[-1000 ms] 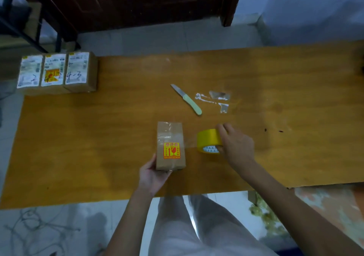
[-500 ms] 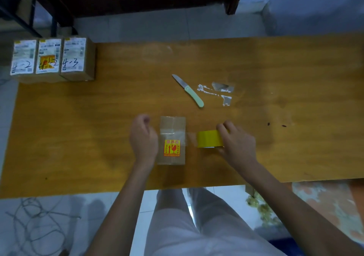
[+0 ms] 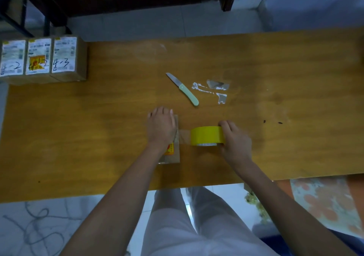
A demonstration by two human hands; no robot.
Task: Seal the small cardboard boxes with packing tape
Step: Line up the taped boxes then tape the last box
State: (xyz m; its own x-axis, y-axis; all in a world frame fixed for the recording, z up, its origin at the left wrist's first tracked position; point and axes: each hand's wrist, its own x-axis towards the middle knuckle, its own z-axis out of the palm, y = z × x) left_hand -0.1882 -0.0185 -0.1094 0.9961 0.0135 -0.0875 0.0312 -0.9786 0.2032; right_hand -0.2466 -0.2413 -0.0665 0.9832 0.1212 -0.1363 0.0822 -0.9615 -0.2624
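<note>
Box [image 3: 174, 155] under left hand [image 3: 161, 126], near table edge [image 3: 118, 193].

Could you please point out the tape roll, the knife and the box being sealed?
tape roll [image 3: 206, 135], head view, yellow outer face.
knife [image 3: 189, 94], head view, green handle.
box [image 3: 175, 153], head view, bare top beside the sticker.

Bright yellow roll of packing tape [image 3: 207, 136] under the right-hand fingers [image 3: 226, 126], pale core. Clear tape strip [image 3: 184, 137] stretched from it toward the left-hand fingers [image 3: 159, 111]. Plain brown small cardboard box [image 3: 174, 154] beneath those fingers, with an orange-and-yellow sticker [image 3: 170, 149]. Beyond both, a pale mint-green-handled knife with a grey blade [image 3: 183, 88]. Far left of the fingers, three brown boxes with white labels [image 3: 39, 57], black handwritten numbers, one orange-yellow sticker. Honey-orange wood-grain tabletop [image 3: 78, 129].
</note>
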